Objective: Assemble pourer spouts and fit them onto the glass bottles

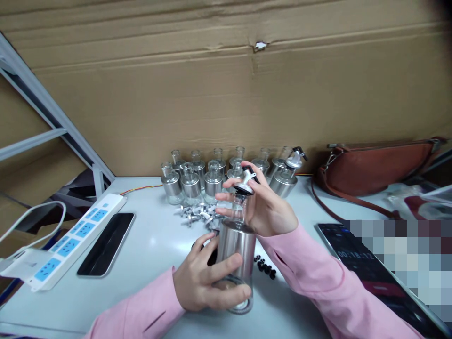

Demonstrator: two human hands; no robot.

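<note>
Bottle (237,242) held at near side of bench (151,249), base contact unclear: left hand (201,278) with fingers clamped around lower body; right hand (270,205) with fingers pinching black-and-white spout (248,177) at mouth. For even seating, probably best to brace body, align axes, press straight.

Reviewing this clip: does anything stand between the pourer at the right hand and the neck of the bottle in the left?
Nothing visible does. The right hand has the pourer at the top of the bottle, which the left hand holds lower down.
</note>
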